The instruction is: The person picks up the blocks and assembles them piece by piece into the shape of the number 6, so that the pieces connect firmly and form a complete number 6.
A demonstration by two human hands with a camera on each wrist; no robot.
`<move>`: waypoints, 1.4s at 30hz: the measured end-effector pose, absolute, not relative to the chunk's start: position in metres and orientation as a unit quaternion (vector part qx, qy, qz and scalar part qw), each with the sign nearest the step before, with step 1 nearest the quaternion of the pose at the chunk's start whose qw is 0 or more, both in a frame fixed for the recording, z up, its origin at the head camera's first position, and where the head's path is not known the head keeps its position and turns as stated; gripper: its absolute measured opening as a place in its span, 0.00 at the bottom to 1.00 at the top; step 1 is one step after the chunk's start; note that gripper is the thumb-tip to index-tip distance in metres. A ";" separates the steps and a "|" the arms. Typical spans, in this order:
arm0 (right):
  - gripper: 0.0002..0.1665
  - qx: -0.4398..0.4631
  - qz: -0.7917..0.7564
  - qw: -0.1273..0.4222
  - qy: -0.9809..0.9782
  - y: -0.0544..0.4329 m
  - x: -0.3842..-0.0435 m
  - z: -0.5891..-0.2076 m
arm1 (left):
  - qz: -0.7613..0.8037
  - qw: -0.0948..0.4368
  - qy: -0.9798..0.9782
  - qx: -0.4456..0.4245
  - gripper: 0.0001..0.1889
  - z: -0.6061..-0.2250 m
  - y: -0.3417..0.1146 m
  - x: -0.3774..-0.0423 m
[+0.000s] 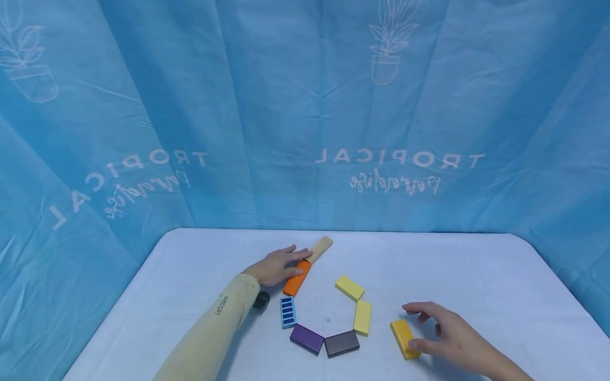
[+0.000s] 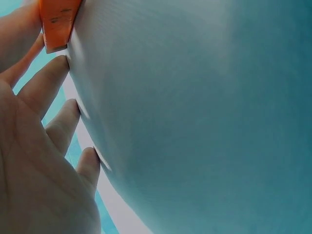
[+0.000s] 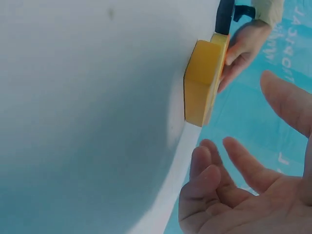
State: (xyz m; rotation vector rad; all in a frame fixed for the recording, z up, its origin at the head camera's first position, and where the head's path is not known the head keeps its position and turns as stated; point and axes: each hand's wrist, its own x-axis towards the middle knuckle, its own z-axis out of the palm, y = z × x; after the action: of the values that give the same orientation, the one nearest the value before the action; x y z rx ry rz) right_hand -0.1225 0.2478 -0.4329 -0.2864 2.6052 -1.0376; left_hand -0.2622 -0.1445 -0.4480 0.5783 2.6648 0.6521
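My left hand (image 1: 278, 266) lies over an orange block (image 1: 293, 284), its thumb on the block and its index finger reaching to a pale wooden block (image 1: 320, 247). In the left wrist view, the other fingertips sit low beside the end of the orange block (image 2: 59, 27), slightly bent. My right hand (image 1: 445, 336) is beside a deep yellow block (image 1: 402, 337), and its thumb overlaps that block in the head view. From the right wrist, the thumb and loosely bent fingers stand apart, with the yellow block (image 3: 201, 80) beyond them and nothing in the grasp.
A curved row runs from the orange block through a blue dark-striped block (image 1: 288, 312), a purple block (image 1: 307, 338), a dark grey block (image 1: 342, 344) and two pale yellow blocks (image 1: 362, 317). A black round object (image 1: 261, 300) is beside the left sleeve. Blue curtains (image 1: 305, 116) surround the white table (image 1: 443, 264).
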 end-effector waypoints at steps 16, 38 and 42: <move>0.46 -0.069 -0.418 0.209 0.882 0.245 -0.115 -0.442 | 0.222 0.166 0.938 0.207 0.28 -0.446 -0.143 -0.262; 0.46 -0.030 -0.296 0.176 0.938 0.225 -0.118 -0.444 | 0.224 0.172 0.938 0.199 0.28 -0.445 -0.142 -0.262; 0.46 -0.035 -0.287 0.171 0.942 0.224 -0.119 -0.444 | 0.224 0.174 0.939 0.196 0.28 -0.445 -0.143 -0.262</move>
State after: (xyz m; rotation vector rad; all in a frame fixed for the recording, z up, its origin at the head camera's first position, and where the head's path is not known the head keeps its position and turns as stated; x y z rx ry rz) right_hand -0.1185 0.2240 -0.4444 -0.1006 2.6737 -0.8156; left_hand -0.2621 -0.1428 -0.4451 0.5553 2.6618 0.6342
